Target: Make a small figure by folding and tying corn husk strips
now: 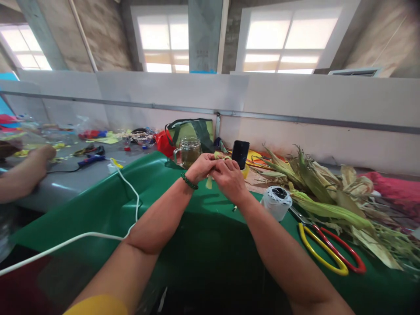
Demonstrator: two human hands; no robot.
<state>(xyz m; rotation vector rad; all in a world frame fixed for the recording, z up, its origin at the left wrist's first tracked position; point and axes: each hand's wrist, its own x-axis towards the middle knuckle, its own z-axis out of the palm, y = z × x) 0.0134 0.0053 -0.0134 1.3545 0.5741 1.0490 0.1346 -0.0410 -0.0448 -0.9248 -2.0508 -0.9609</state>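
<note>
Both hands meet above the green sheet, fingers pressed together around a small pale yellow-green strip of corn husk. One end of the husk hangs below the fingers, and a curled bit shows above them. My left hand, with a dark green bead bracelet at the wrist, pinches it from the left. My right hand closes on it from the right; its fingertips are partly hidden. Just behind the hands stand a glass mug and a propped phone.
To the right are a spool of white cord, scissors with red and yellow handles, and a heap of dried corn husks. A white cable crosses the left side. Another person's arm rests at far left near a glue gun.
</note>
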